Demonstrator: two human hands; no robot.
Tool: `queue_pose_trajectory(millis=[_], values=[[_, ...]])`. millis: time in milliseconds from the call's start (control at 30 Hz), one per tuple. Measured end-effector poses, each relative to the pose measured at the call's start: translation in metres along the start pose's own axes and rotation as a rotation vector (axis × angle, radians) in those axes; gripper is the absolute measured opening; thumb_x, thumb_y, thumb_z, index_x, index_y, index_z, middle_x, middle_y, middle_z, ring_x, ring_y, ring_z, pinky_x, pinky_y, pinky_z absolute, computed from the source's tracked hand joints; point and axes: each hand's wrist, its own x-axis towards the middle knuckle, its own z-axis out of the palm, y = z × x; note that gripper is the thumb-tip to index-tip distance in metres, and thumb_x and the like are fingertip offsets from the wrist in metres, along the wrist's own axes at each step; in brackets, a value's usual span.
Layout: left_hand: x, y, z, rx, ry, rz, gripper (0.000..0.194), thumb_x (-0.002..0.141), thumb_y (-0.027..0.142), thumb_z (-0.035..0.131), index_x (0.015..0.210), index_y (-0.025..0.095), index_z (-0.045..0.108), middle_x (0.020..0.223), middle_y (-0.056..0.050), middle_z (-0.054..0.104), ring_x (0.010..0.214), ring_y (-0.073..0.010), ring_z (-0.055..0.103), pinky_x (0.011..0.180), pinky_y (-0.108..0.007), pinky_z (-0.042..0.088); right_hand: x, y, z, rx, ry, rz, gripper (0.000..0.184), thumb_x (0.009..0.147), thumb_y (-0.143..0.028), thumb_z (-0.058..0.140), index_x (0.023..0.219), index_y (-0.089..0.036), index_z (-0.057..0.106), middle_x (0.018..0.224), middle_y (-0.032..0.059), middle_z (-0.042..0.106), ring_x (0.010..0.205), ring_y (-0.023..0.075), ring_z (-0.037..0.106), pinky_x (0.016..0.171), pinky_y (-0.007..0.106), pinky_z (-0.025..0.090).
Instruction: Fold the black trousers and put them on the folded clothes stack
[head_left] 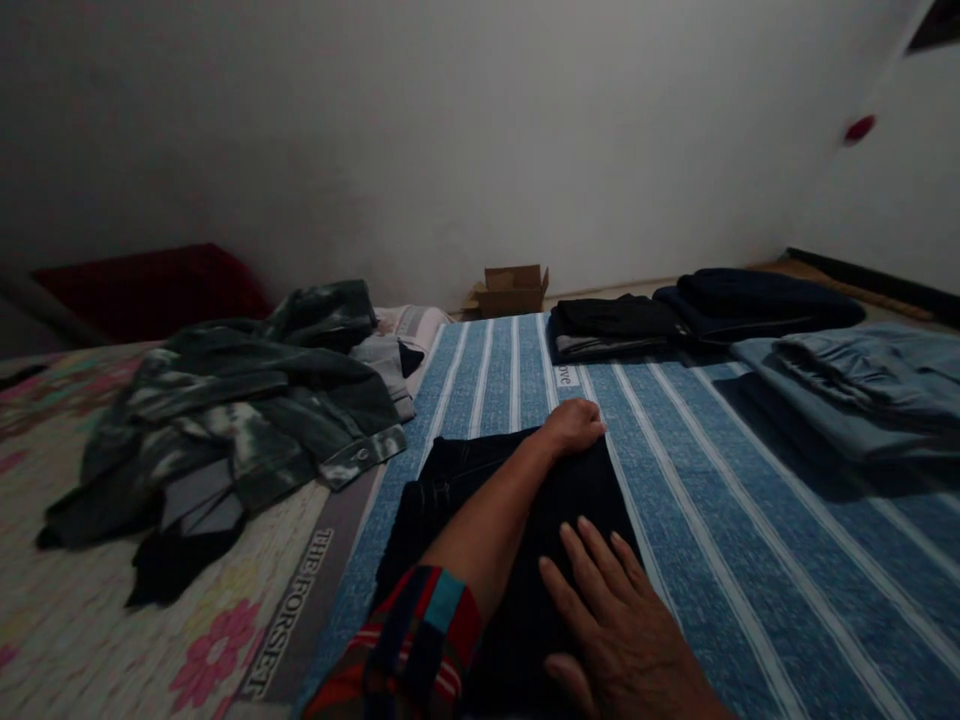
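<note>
A folded pair of dark jeans (457, 480) lies in front of me on a blue striped bed cover (697, 560). My left hand (576, 425) reaches across it to the far right corner, its fingers curled closed around the cloth there; the fingertips are mostly hidden. Flat on the near right part of the jeans rests my right hand (619, 630), fingers stretched out and a little spread, holding nothing. My left forearm, in a plaid sleeve (405, 640), covers part of the jeans.
A loose heap of grey-green patterned clothes (255, 400) lies to the left on a floral cover (292, 510). Folded dark garments (750, 305) and folded light blue jeans (870, 390) are stacked on the right. An open cardboard box (512, 292) stands by the wall.
</note>
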Motion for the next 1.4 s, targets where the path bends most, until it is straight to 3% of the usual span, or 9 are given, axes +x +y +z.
queue_pose_trajectory(millis=[133, 233, 300, 433, 567, 667, 833, 1133, 1400], values=[[-0.027, 0.017, -0.036, 0.105, 0.022, 0.006, 0.010, 0.080, 0.021, 0.055, 0.084, 0.014, 0.062, 0.093, -0.012, 0.066, 0.093, -0.0269, 0.061, 0.079, -0.036, 0.046, -0.003, 0.001, 0.001, -0.006, -0.006, -0.012, 0.062, 0.083, -0.059, 0.054, 0.133, -0.023, 0.048, 0.138, 0.0172, 0.045, 0.128, 0.0357, 0.039, 0.095, 0.053, 0.040], [-0.073, 0.024, -0.065, 0.192, 0.051, 0.064, 0.018, 0.085, 0.024, 0.051, 0.097, 0.015, 0.059, 0.102, -0.013, 0.064, 0.098, -0.0273, 0.060, 0.083, -0.037, 0.046, -0.006, 0.002, -0.002, -0.015, -0.007, -0.039, 0.060, 0.081, -0.049, 0.061, 0.132, -0.020, 0.049, 0.137, 0.0189, 0.046, 0.126, 0.0378, 0.041, 0.093, 0.055, 0.042], [-0.112, 0.025, -0.074, 0.249, 0.066, 0.049, 0.018, 0.088, 0.024, 0.047, 0.099, 0.015, 0.058, 0.101, -0.012, 0.064, 0.095, -0.0258, 0.061, 0.081, -0.036, 0.048, -0.003, 0.003, -0.008, -0.007, -0.004, -0.045, 0.058, 0.080, -0.045, 0.062, 0.131, -0.018, 0.051, 0.136, 0.0197, 0.047, 0.125, 0.0378, 0.042, 0.092, 0.055, 0.043], [-0.183, 0.013, -0.054, 0.318, 0.203, -0.026, 0.022, 0.088, 0.018, 0.042, 0.103, 0.016, 0.058, 0.115, -0.012, 0.062, 0.109, -0.0252, 0.057, 0.095, -0.041, 0.044, 0.027, -0.002, -0.026, 0.070, 0.001, 0.022, 0.048, 0.086, -0.041, 0.056, 0.129, -0.018, 0.054, 0.138, 0.0162, 0.046, 0.129, 0.0321, 0.039, 0.102, 0.053, 0.037], [-0.220, -0.004, -0.019, 0.402, 0.301, -0.120, 0.036, 0.086, 0.015, 0.042, 0.120, 0.015, 0.054, 0.135, -0.014, 0.051, 0.130, -0.0280, 0.040, 0.107, -0.051, 0.033, 0.065, -0.012, -0.026, 0.133, -0.040, 0.069, 0.053, 0.089, -0.046, 0.052, 0.132, -0.016, 0.050, 0.142, 0.0149, 0.041, 0.134, 0.0301, 0.031, 0.108, 0.051, 0.029], [-0.229, -0.014, -0.005, 0.428, 0.308, -0.201, 0.043, 0.087, 0.021, 0.045, 0.130, 0.014, 0.048, 0.142, -0.014, 0.043, 0.135, -0.0302, 0.032, 0.108, -0.056, 0.027, 0.073, -0.016, -0.010, 0.138, -0.115, 0.054, 0.067, 0.085, -0.058, 0.051, 0.136, -0.015, 0.046, 0.144, 0.0171, 0.036, 0.136, 0.0332, 0.026, 0.108, 0.053, 0.026], [-0.235, -0.025, -0.003, 0.316, 0.217, -0.228, 0.054, 0.085, 0.030, 0.053, 0.137, 0.018, 0.042, 0.146, -0.012, 0.036, 0.136, -0.0295, 0.029, 0.108, -0.059, 0.024, 0.064, -0.013, 0.012, 0.088, -0.182, 0.050, 0.071, 0.084, -0.064, 0.046, 0.139, -0.019, 0.042, 0.145, 0.0195, 0.034, 0.135, 0.0377, 0.025, 0.104, 0.060, 0.026], [-0.239, -0.036, -0.001, 0.122, 0.181, -0.235, 0.061, 0.085, 0.039, 0.054, 0.141, 0.025, 0.035, 0.149, -0.010, 0.031, 0.138, -0.0275, 0.025, 0.109, -0.054, 0.025, 0.056, -0.011, 0.024, 0.022, -0.124, 0.000, 0.072, 0.083, -0.066, 0.046, 0.140, -0.021, 0.041, 0.143, 0.0188, 0.037, 0.133, 0.0391, 0.029, 0.100, 0.062, 0.031], [-0.241, -0.042, 0.004, 0.129, 0.198, -0.248, 0.067, 0.083, 0.041, 0.055, 0.143, 0.022, 0.031, 0.152, -0.011, 0.023, 0.139, -0.0288, 0.022, 0.109, -0.053, 0.026, 0.057, -0.010, 0.028, 0.042, -0.129, -0.009, 0.075, 0.081, -0.067, 0.048, 0.140, -0.021, 0.042, 0.141, 0.0222, 0.038, 0.130, 0.0418, 0.032, 0.098, 0.064, 0.033]])
